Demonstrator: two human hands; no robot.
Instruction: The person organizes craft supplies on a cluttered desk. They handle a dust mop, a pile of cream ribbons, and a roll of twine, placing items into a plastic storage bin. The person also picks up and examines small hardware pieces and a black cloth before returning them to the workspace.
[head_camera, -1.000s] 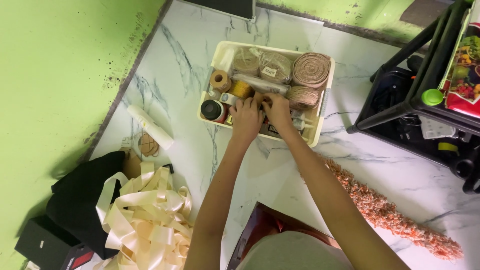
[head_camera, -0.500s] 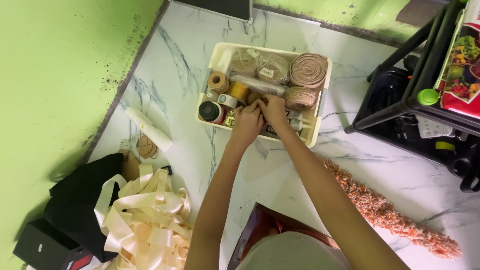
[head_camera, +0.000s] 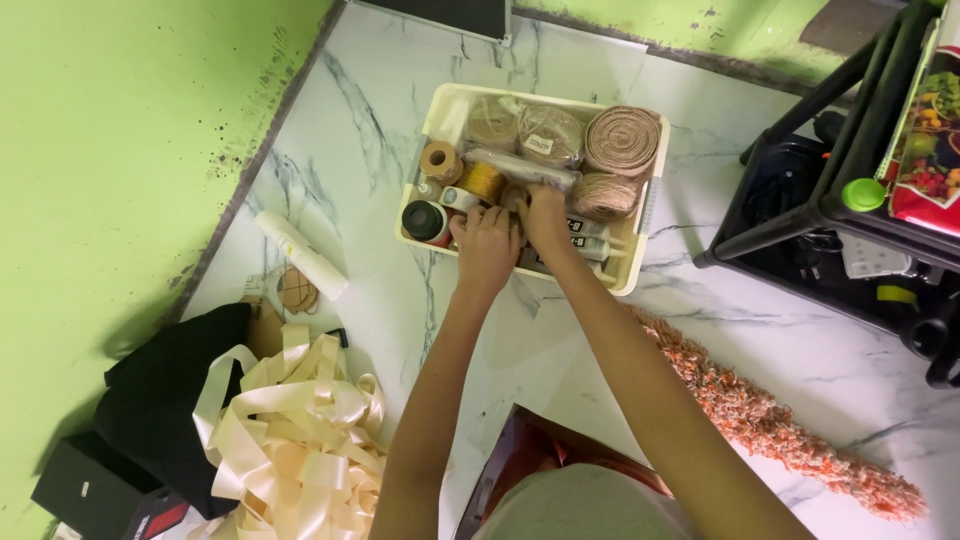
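Observation:
Both my hands reach into a cream plastic tray (head_camera: 650, 185) on the marble floor. My left hand (head_camera: 485, 240) rests among small items at the tray's near side, next to a black-capped jar (head_camera: 424, 219) and a spool of gold thread (head_camera: 483, 180). My right hand (head_camera: 545, 215) lies close beside it over tubes (head_camera: 592, 244) and touches a long wrapped roll (head_camera: 520, 168). What each hand grips is hidden by the fingers. Jute twine rolls (head_camera: 622, 140) and bagged twine (head_camera: 548, 135) fill the tray's far side.
A heap of cream ribbon (head_camera: 290, 440) lies at lower left beside a black bag (head_camera: 160, 400) and black boxes (head_camera: 85, 490). A white tube (head_camera: 300, 255) lies left of the tray. An orange fuzzy strip (head_camera: 780, 430) runs at right. A black rack (head_camera: 850, 190) stands at upper right.
The hands have stayed inside the tray, shifting slightly among the items at its near side. The view has drifted a little.

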